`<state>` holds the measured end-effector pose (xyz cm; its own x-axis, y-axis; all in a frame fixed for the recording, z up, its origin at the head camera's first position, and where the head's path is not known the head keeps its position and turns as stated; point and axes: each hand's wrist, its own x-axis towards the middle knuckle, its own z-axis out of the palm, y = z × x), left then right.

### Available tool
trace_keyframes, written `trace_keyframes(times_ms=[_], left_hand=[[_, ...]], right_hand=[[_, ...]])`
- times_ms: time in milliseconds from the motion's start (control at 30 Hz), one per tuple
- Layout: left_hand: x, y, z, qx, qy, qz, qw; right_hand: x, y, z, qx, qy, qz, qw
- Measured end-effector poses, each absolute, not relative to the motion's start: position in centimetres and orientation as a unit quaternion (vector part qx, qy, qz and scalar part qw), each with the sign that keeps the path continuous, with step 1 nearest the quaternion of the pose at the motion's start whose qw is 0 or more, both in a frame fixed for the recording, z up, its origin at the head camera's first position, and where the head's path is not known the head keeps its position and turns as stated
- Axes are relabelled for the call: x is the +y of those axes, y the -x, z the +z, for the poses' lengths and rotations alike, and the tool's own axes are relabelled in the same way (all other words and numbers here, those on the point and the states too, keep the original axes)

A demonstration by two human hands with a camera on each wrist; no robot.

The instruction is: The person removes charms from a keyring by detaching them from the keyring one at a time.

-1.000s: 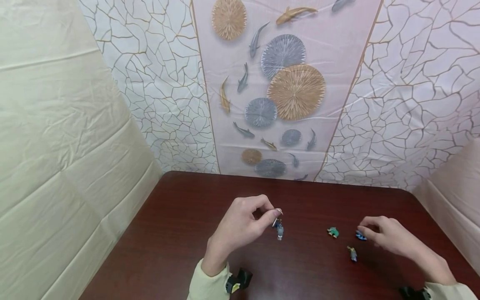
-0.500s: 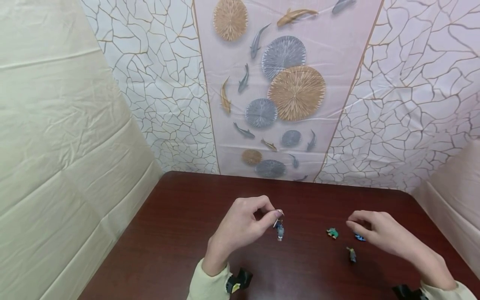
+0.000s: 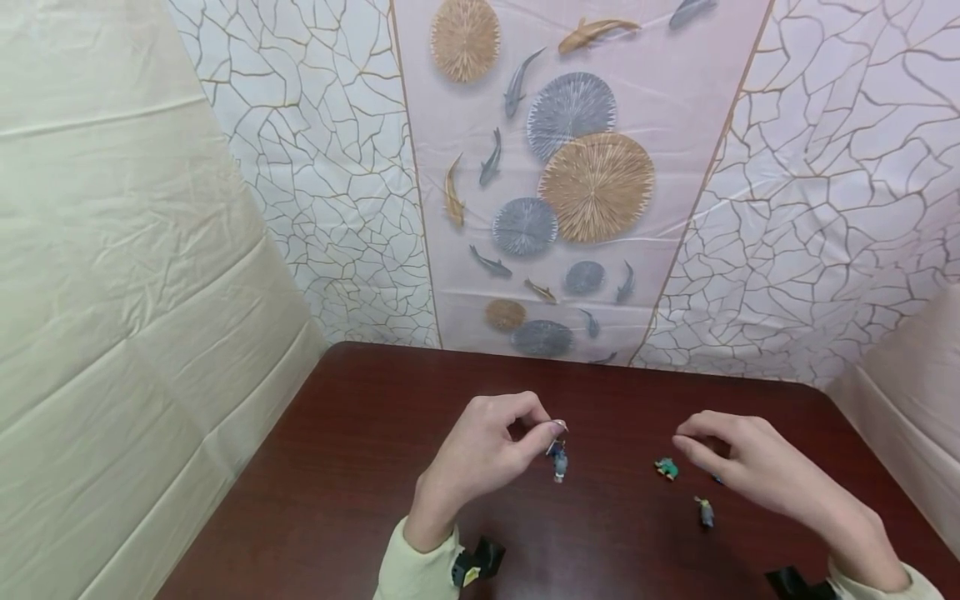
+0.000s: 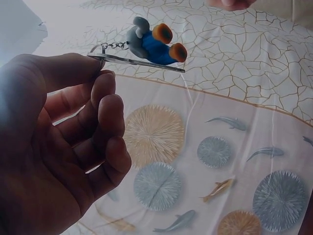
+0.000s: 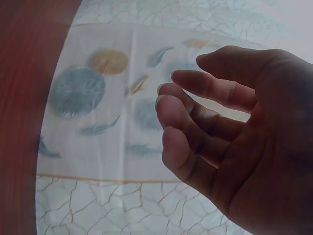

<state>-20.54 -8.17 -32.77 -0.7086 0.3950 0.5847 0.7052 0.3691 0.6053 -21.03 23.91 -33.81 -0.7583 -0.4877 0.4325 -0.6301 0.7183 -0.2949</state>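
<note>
One blue charm (image 3: 717,479) hides, seemingly, behind the loose right hand (image 3: 757,467); left hand (image 3: 487,450) pinches keychain (image 3: 558,460).

A makeshift recording booth is suggested rather than a lived-in room: a dark wooden table (image 3: 360,467) is enclosed by creased cream sheeting (image 3: 127,275) at the sides and by a crackle-patterned backdrop (image 3: 330,192) printed with fish and lotus leaves.

A dark red-brown wooden table (image 3: 360,467) stands against a wall hung with crackle-patterned sheeting (image 3: 322,167) and a pink panel of fish and discs (image 3: 570,167); creased cream sheeting (image 3: 112,250) flanks both side edges.
</note>
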Motion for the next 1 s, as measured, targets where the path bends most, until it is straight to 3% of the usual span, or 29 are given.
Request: trace_keyframes(times_ms=[1000], left_hand=[[-8.1,20.5,-32.8,-0.817,0.34,-0.426,0.188]], right_hand=[[16.8,19.2,-31.9,-0.837,-0.382,0.332,0.207]])
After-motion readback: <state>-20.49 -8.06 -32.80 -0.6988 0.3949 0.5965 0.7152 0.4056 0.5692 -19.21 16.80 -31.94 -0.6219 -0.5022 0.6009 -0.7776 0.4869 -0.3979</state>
